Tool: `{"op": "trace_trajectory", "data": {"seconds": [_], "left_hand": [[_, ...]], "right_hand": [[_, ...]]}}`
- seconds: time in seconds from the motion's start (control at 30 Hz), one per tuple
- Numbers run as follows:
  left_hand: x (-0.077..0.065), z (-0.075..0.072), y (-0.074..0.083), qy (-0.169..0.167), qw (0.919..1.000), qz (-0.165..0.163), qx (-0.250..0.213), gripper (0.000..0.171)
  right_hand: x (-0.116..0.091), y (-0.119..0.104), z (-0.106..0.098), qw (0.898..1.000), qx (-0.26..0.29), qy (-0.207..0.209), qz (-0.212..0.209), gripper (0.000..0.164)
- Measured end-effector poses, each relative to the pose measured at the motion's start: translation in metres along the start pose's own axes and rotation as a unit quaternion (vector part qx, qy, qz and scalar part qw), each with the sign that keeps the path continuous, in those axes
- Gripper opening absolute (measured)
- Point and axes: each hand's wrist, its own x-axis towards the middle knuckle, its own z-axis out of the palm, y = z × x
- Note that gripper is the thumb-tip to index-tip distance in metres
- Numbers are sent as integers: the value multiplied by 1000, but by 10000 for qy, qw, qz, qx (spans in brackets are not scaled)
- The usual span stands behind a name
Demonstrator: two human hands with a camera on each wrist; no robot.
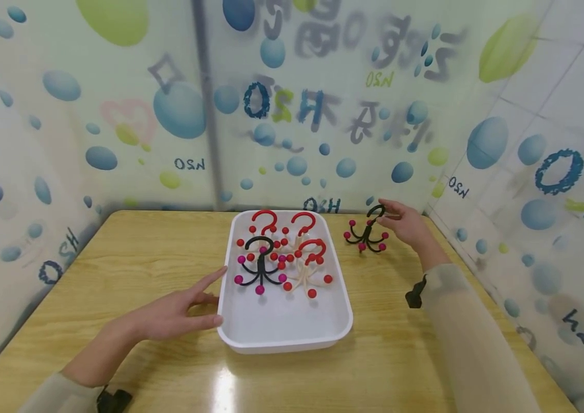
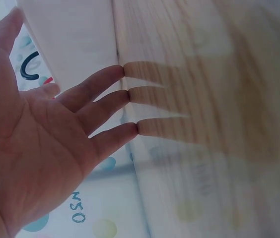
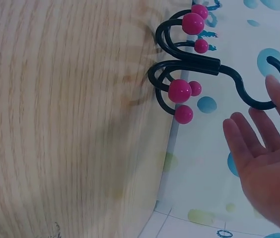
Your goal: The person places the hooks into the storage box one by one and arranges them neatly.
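Note:
My right hand [image 1: 399, 222] pinches the curved top of a black multi-arm hanging hook [image 3: 199, 64], its arms tipped with pink balls. This hook leans slightly at the table's far right, beside the white tray [image 1: 281, 321]. The right wrist view shows the bend between thumb side and fingers, with the other fingers spread. My left hand [image 1: 173, 312] has its fingers spread, thumb and index tip against the tray's left wall. Inside the tray stand another black hook [image 1: 261, 269] with pink balls and several cream hooks [image 1: 304, 275] with red tops and red balls, partly overlapping.
The wooden table [image 1: 168, 252] runs back to a wall [image 1: 281, 183] printed with blue and green bubbles. A second patterned wall [image 1: 540, 172] borders the right side, close to my right arm. Glare lies on the wood in front of the tray.

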Motion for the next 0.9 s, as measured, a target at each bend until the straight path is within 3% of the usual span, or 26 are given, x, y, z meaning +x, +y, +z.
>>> {"op": "trace_trajectory", "data": {"seconds": [0.37, 0.67, 0.9], "left_hand": [[0, 0, 0, -7, 10000, -26, 66, 98], [0, 1, -1, 1, 10000, 18, 5, 97], [0, 1, -2, 10, 10000, -1, 45, 97]], "right_hand": [[3, 5, 10, 9967, 391, 715, -18, 44], [-6, -1, 11, 9946, 337, 986, 2, 43], [-25, -8, 5, 9945, 190, 1009, -206, 44]]}}
